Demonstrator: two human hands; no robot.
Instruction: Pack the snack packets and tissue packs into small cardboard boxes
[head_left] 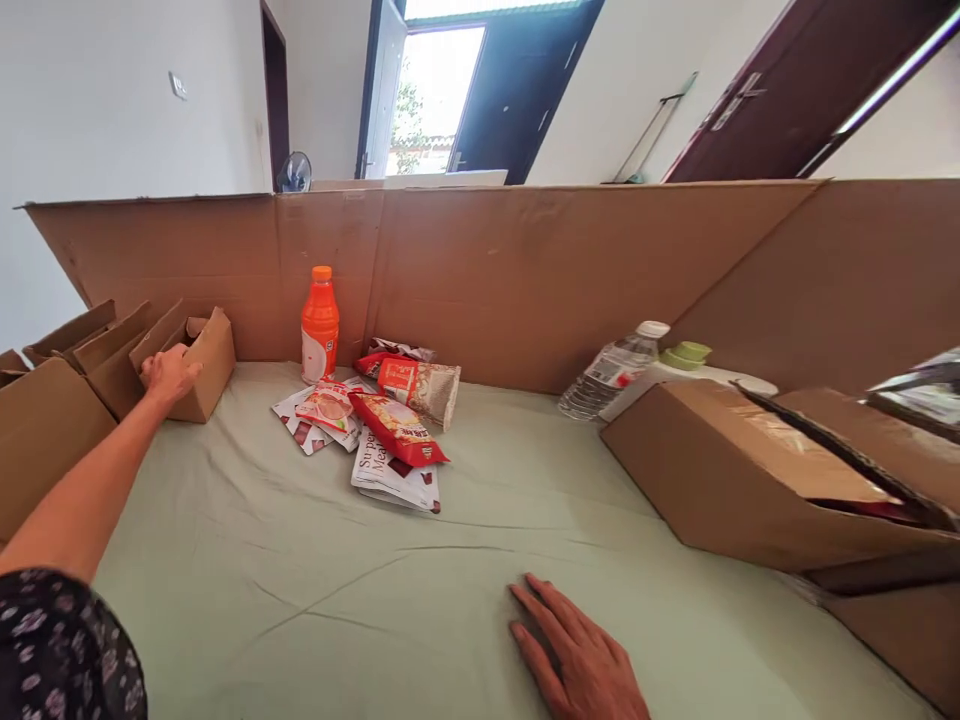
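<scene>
One cardboard box (211, 368), rightmost in the left row, left hand (171, 375) at its top, grip unclear. Nearby, one orange bottle (321, 322), at least five packets (397, 428); then right hand (583, 660) open, palm down on green cloth (315, 560); one clear bottle (611, 372). On one packet: "Super Meal".

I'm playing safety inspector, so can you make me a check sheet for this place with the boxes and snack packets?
Surface: wrinkled pale green cloth.
Things in use: open-topped cardboard box at the far left.
Clutter: overlapping snack packets, orange bottle behind them, clear bottle farther right.
Hands: left hand touches the box, grip unclear; right hand is palm down, fingers extended, holding nothing visible.
Cables: nothing seen.
Surroundings: cardboard wall behind; beyond it, fan and open doorway.
</scene>
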